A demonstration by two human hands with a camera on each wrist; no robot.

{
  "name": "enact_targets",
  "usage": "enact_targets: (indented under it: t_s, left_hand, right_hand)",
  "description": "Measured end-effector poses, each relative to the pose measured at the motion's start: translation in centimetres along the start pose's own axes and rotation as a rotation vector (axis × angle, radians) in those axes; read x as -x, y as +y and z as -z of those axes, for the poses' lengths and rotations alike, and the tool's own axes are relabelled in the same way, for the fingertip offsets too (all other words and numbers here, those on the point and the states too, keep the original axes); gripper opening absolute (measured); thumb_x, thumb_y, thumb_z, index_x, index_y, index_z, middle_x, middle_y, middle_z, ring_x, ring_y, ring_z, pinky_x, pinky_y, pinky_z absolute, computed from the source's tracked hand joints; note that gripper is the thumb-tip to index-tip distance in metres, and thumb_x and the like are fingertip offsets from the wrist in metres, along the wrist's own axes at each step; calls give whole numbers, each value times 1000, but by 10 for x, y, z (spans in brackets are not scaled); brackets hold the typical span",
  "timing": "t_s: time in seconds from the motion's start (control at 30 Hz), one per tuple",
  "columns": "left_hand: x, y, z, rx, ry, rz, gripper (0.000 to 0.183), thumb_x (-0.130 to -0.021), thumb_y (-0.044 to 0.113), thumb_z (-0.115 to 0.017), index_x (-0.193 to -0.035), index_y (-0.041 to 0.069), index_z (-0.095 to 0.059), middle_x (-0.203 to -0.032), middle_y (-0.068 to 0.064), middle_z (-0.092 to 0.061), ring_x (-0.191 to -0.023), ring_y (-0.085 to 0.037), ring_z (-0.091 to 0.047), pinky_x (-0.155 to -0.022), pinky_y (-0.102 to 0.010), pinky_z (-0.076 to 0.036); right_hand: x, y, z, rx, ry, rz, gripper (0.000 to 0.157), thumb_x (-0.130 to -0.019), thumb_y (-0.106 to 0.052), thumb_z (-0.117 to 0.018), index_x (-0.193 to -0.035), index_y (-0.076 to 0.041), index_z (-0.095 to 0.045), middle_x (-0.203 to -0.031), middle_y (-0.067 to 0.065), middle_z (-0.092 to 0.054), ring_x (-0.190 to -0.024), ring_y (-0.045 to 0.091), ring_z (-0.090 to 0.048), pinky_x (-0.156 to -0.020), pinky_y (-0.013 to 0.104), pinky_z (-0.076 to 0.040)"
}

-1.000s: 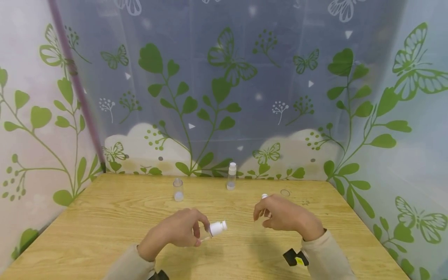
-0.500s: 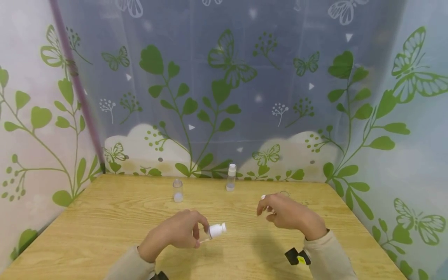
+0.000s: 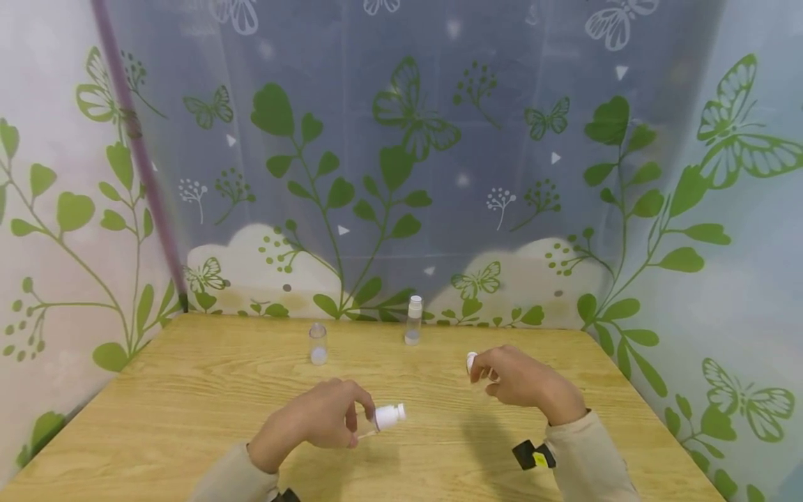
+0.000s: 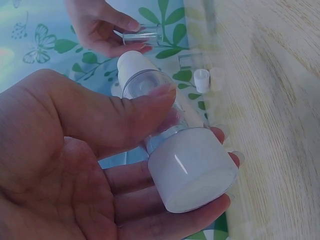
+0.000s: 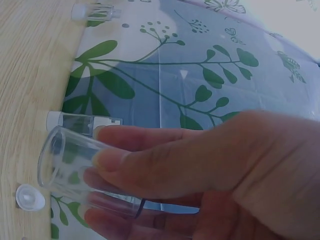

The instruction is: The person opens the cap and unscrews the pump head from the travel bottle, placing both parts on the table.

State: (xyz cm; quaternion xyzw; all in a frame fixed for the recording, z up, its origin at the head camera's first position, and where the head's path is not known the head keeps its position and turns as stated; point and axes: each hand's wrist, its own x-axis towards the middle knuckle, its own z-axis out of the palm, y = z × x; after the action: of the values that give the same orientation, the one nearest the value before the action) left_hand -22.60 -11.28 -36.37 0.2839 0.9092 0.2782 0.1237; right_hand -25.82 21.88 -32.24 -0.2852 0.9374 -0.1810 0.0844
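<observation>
White-ended bottle point(image 4: 194, 167) pinched in the left hand's grip point(image 3: 323, 416) above the table point(image 3: 188, 418); clear cup point(image 5: 72, 160), pinched in the right hand's grip point(image 3: 523, 376), separate, so seemingly unassembled. Behind stand a white-topped container point(image 3: 413, 328) and a clear container point(image 3: 318, 343).

Head view angled down, close wrist views, hands point(image 3: 316, 416) point(image 3: 519, 378) shared

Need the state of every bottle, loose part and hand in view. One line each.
Held bottle: tilted, white-topped, contents unclear
Clear cup: tilted, rim uncovered, looks empty
White cap: on the table, off any bottle
Back-centre bottle: upright, white-topped
Back-left bottle: upright, no white top
Left hand: gripping the held bottle
Right hand: gripping the clear cup
</observation>
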Motion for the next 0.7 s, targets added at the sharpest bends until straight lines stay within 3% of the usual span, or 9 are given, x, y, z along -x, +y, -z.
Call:
enact_targets:
  t_s: [0.33,0.7]
  left_hand:
    - [0,1,0,-13,4,-7,34,-77,-3,-83,-107,11,-76,-83,-6,-74,-65,-14,-64,-61,-31,-55]
    - [0,3,-2,-8,0,-1,34,-76,-3,-83,-106,11,-75,-85,-9,-74,-67,-17,-65,-64,-36,-57]
  right_hand:
    - [-3,15,0,36,28,3,22,-89,7,-70,-100,-12,-75,-105,7,-74,-98,32,-69,-84,40,-59]
    - [-6,37,-4,30,47,-28,30,-88,15,-65,-105,-8,-75,-108,12,-75,-103,35,-70,-86,43,-61]
